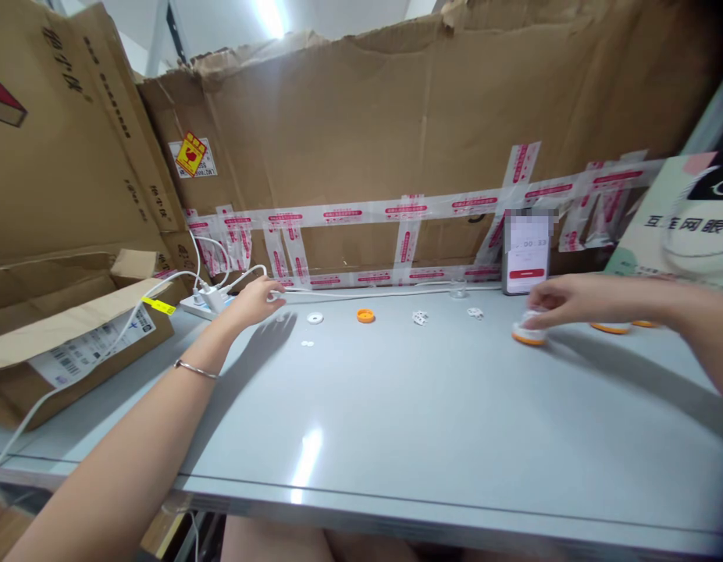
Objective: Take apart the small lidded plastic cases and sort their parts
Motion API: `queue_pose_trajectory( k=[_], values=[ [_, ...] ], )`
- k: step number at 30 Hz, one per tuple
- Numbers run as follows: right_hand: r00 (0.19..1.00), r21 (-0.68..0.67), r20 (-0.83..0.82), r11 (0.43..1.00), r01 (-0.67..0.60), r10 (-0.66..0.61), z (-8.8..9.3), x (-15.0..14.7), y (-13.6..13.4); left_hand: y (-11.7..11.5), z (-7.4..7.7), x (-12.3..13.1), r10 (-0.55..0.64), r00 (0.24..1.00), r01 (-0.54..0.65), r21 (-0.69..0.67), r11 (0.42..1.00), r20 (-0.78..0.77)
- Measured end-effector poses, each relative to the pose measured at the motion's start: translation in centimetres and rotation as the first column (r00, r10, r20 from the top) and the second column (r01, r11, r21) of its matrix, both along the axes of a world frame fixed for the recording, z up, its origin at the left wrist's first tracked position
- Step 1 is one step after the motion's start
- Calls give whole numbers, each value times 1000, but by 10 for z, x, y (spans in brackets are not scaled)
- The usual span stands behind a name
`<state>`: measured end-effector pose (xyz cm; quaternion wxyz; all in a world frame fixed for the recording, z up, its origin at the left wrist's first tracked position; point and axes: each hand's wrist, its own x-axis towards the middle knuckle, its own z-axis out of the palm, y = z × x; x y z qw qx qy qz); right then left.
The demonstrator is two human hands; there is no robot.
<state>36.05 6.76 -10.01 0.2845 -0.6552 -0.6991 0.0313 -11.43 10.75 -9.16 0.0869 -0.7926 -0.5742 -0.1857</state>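
At the back left of the table, my left hand [259, 302] is closed, its fingertips pinched around a small whitish piece [276, 296] too small to name. My right hand [550, 300] is closed over the top of a round white-and-orange disc-shaped case [528, 336], which touches the table; its white upper part is partly hidden by the fingers. Between the hands, a white round part [315, 318], an orange round part [365, 315], a cluster of small white pieces [420, 318] and a second small cluster [475, 313] form a row. Two tiny white discs [307, 343] lie nearer me.
More orange-rimmed round cases [610, 328] sit beyond my right wrist. A phone [526, 254] leans upright at the back, near a small clear cup [457, 289]. Left stand a power strip [196, 304] with white cables and an open cardboard box [97, 351]. A taped cardboard wall [350, 125] closes the back.
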Motion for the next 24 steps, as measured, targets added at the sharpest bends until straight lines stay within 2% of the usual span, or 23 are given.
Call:
queue_pose_trajectory(
  k=[4,7,10,13,15,19,22,24],
  values=[
    [976,-68,-84,976,-206,200,-2,-57,-12,-16,6,30,-111,988,92,166,982,110],
    [931,-165,-136,919,-357,338,-7,-91,-18,-37,9,65,-259,954,227,202,953,151],
    [888,-229,-207,862,-451,410,-14,-112,-20,-58,5,100,-378,904,357,135,924,199],
    [857,-181,-319,862,-474,404,-24,-121,-19,-71,-8,129,-457,851,483,-45,874,259],
    [834,-143,-395,871,-470,386,-32,-125,-17,-73,-19,144,-435,838,503,-156,850,330],
    [786,-94,-506,883,-460,355,-43,-128,-11,-67,-33,167,-302,828,473,-299,829,472],
    [768,-74,-542,891,-449,342,-49,-128,-6,-58,-39,178,-206,814,425,-314,849,544],
    [757,-65,-557,891,-450,341,-51,-128,-4,-53,-43,181,-191,792,418,-286,862,581]
  ],
)
